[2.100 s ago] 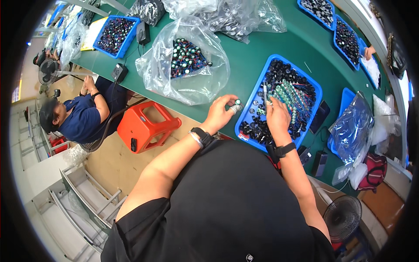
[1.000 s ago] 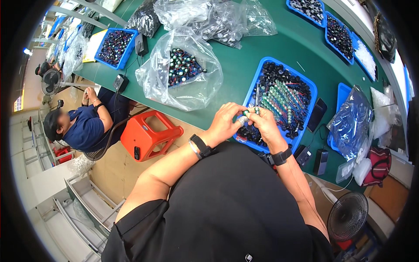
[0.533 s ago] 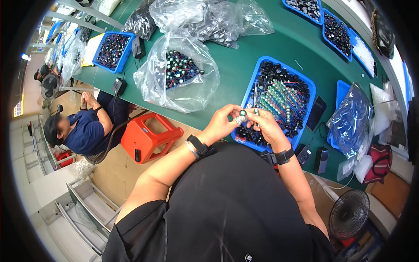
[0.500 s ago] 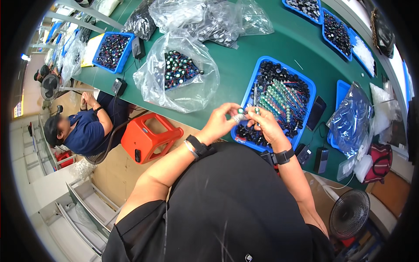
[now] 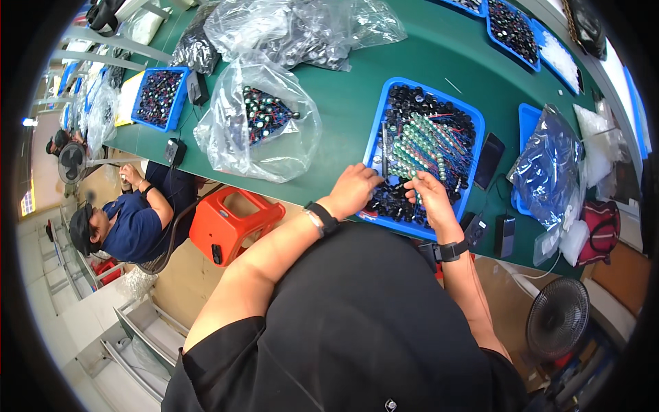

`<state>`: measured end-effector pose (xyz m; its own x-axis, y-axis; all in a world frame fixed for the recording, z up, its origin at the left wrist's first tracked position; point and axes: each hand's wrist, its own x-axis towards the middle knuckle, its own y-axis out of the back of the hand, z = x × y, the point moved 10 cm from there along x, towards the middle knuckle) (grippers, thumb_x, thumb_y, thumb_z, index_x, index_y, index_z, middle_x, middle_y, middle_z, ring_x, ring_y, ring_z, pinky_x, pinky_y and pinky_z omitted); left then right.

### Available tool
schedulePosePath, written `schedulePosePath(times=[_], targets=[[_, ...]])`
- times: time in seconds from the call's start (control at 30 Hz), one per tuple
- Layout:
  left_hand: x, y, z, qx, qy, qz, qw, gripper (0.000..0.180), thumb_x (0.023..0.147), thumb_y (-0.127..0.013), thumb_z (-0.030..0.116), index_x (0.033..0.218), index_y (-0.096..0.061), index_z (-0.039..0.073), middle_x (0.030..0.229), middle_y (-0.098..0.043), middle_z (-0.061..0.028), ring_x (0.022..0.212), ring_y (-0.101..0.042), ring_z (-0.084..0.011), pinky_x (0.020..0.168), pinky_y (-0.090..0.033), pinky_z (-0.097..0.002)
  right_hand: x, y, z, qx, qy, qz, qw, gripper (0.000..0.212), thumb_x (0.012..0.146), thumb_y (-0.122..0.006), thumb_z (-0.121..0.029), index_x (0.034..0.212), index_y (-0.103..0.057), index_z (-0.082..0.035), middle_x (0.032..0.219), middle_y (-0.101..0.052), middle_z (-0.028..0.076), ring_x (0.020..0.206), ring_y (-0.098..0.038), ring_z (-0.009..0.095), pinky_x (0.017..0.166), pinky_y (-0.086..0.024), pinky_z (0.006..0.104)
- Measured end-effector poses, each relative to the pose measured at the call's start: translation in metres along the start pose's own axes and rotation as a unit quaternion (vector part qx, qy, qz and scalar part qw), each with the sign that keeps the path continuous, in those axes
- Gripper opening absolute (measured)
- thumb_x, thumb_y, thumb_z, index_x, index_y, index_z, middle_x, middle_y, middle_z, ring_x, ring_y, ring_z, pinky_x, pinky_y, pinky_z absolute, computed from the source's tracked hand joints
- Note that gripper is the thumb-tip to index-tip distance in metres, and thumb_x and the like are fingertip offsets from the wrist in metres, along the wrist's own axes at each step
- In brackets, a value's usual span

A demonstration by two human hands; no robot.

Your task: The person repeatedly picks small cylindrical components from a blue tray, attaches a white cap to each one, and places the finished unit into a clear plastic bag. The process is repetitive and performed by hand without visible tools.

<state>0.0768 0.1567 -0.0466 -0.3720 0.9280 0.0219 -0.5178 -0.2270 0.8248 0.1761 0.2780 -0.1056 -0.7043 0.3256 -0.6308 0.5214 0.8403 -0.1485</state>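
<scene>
A blue tray [image 5: 478, 147] holds loose black round parts [image 5: 417, 103] and, on top of them, rows of small greenish round parts with red and blue wires [image 5: 431, 147]. My left hand [image 5: 351, 191] dips over the tray's near left side, fingers bent and pressed together among the black parts; its fingertips are partly hidden. Over the near middle of the tray, my right hand [image 5: 434, 198] is closed in a pinch on a small wired round part, mostly covered by the fingers. A slim dark rod [image 5: 385, 147] lies along the tray's left inside.
Left of the tray lies a clear bag [image 5: 226, 147] with more wired parts. A phone [image 5: 489, 161] and small black boxes sit to its right. More blue trays [image 5: 511, 34] line the far edge. A co-worker [image 5: 134, 223] sits at left near a red stool [image 5: 233, 226].
My hands, together over a small round part before, have come apart. The left has lowered to the black parts; the right has shifted right. The view has moved slightly.
</scene>
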Motion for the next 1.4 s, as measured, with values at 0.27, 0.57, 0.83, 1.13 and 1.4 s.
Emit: schedulePosePath(times=[0.27, 0.57, 0.83, 1.13, 1.4], targets=[[0.012, -0.025, -0.025, -0.082, 0.097, -0.013, 0.992, 0.013, 0.076, -0.066, 0.013, 0.083, -0.059, 0.004, 0.086, -0.062, -0.0079, 0.076, -0.059, -0.0309, 0.070, -0.047, -0.0408, -0.012, -0.011, -0.006, 0.009, -0.007, -0.042, 0.999, 0.037, 0.093, -0.053, -0.020, 0.124, -0.049, 0.000, 0.091, -0.063, 0.006, 0.072, -0.055, 0.009, 0.062, -0.044, 0.0222], [0.016, 0.010, -0.011, -0.422, 0.219, 0.009, 0.880, 0.026, 0.079, -0.068, 0.005, 0.104, -0.059, 0.002, 0.082, -0.061, -0.0016, 0.078, -0.057, -0.0080, 0.072, -0.048, -0.0232, -0.015, -0.035, -0.039, -0.006, 0.072, -0.117, 0.991, 0.023, 0.092, -0.054, -0.018, 0.108, -0.056, -0.002, 0.085, -0.061, 0.002, 0.070, -0.053, 0.006, 0.057, -0.039, 0.0189], [0.011, 0.008, -0.006, -0.465, 0.247, -0.024, 0.850, 0.030, 0.079, -0.067, 0.003, 0.108, -0.059, 0.001, 0.087, -0.061, -0.0013, 0.080, -0.058, -0.0076, 0.074, -0.048, -0.0232, -0.016, -0.042, -0.052, -0.050, 0.099, -0.111, 0.988, 0.016, 0.090, -0.058, -0.017, 0.099, -0.061, -0.003, 0.080, -0.060, -0.001, 0.069, -0.053, 0.005, 0.057, -0.038, 0.0192], [0.008, 0.009, -0.005, -0.541, 0.271, 0.007, 0.796, 0.035, 0.079, -0.066, 0.000, 0.112, -0.055, -0.001, 0.093, -0.061, -0.0045, 0.088, -0.059, -0.0108, 0.080, -0.049, -0.0243, -0.013, -0.048, -0.044, -0.041, 0.086, -0.099, 0.991, 0.012, 0.091, -0.056, -0.015, 0.095, -0.059, -0.004, 0.075, -0.058, 0.000, 0.066, -0.053, 0.006, 0.055, -0.037, 0.0182], [0.006, 0.005, -0.006, -0.538, 0.265, 0.007, 0.800, 0.031, 0.082, -0.063, 0.000, 0.111, -0.055, -0.003, 0.096, -0.063, -0.0070, 0.089, -0.060, -0.0113, 0.081, -0.049, -0.0249, -0.011, -0.044, -0.039, -0.035, 0.081, -0.080, 0.993, 0.009, 0.091, -0.056, -0.011, 0.091, -0.057, -0.002, 0.076, -0.058, 0.001, 0.062, -0.051, 0.007, 0.056, -0.040, 0.0192]])
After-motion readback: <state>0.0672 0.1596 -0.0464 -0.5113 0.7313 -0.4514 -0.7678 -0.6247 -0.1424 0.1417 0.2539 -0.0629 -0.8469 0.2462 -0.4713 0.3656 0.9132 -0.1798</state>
